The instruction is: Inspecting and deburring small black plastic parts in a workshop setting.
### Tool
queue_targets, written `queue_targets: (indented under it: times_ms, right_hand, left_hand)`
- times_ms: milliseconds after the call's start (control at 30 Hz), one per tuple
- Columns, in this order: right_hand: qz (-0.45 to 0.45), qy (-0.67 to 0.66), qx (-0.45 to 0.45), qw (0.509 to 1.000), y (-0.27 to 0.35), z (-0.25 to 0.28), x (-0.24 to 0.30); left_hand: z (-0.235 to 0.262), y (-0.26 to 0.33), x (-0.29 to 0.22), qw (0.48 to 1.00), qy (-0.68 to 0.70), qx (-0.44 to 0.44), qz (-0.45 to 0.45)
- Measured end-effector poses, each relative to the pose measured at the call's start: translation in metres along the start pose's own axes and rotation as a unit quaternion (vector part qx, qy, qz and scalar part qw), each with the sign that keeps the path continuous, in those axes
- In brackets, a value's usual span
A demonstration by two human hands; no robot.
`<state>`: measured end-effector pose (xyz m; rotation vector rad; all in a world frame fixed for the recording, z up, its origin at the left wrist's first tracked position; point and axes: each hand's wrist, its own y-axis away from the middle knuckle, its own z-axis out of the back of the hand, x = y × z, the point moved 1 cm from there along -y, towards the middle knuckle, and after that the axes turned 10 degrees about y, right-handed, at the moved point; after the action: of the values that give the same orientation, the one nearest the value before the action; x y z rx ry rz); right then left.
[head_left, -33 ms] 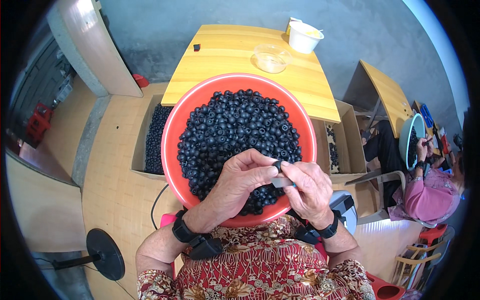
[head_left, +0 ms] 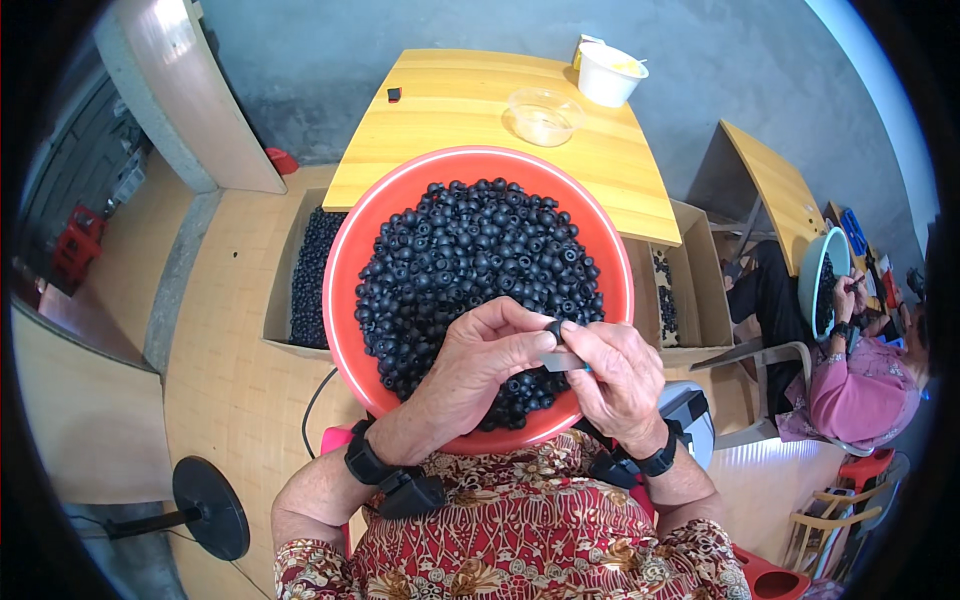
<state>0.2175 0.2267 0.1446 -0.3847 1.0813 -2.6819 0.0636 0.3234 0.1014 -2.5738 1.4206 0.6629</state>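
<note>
A red basin [head_left: 345,290] in front of me is heaped with small round black pieces [head_left: 480,250], many showing a hole. Above its near part, my left hand [head_left: 487,352] pinches one black round piece [head_left: 554,332] between thumb and fingertips. My right hand [head_left: 617,378] is closed around a small flat grey blade [head_left: 565,362], with a bit of blue at its end. The right thumb and forefinger come up against the black piece, and the blade lies just beneath it. Fingers partly hide both the blade's grip and the piece.
Beyond the basin stands a wooden table [head_left: 450,90] with a clear bowl [head_left: 543,118] and a white tub [head_left: 610,75]. Cardboard boxes [head_left: 700,280] flank the basin. At right, a co-worker in a pink top [head_left: 860,400] handles a pale green basin [head_left: 812,285]. A black round stand base [head_left: 212,508] is lower left.
The blade has tilted very slightly between my hands. Everything else looks the same.
</note>
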Motion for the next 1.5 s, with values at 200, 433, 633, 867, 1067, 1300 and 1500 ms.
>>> queue_targets:
  times_ms: [200,433,633,867,1067,1300,1500]
  right_hand:
    - [0.002,-0.019,0.015,1.0,0.0,-0.001,-0.001]
    - [-0.009,0.026,0.014,1.0,0.004,0.003,-0.004]
    - [-0.019,0.042,0.008,0.999,0.003,0.003,-0.006]
    - [-0.016,0.055,0.012,0.998,0.004,0.001,-0.008]
    - [-0.01,0.053,0.01,0.998,0.006,0.0,-0.008]
    - [-0.01,0.043,0.022,0.999,0.006,0.0,-0.009]
    - [-0.018,0.052,0.028,0.998,0.012,-0.005,-0.015]
  left_hand:
    - [0.004,-0.001,-0.002,1.0,-0.002,0.003,-0.009]
    - [0.004,0.0,-0.006,1.0,0.017,0.005,-0.013]
    - [0.001,0.002,-0.005,1.0,0.021,0.007,-0.002]
    - [0.001,0.002,-0.004,1.0,0.006,0.01,-0.005]
    - [0.001,0.001,-0.003,1.0,-0.006,0.0,-0.004]
    - [0.005,0.001,-0.002,1.0,-0.018,0.01,0.003]
    - [0.006,0.001,-0.002,0.999,-0.029,0.018,-0.002]
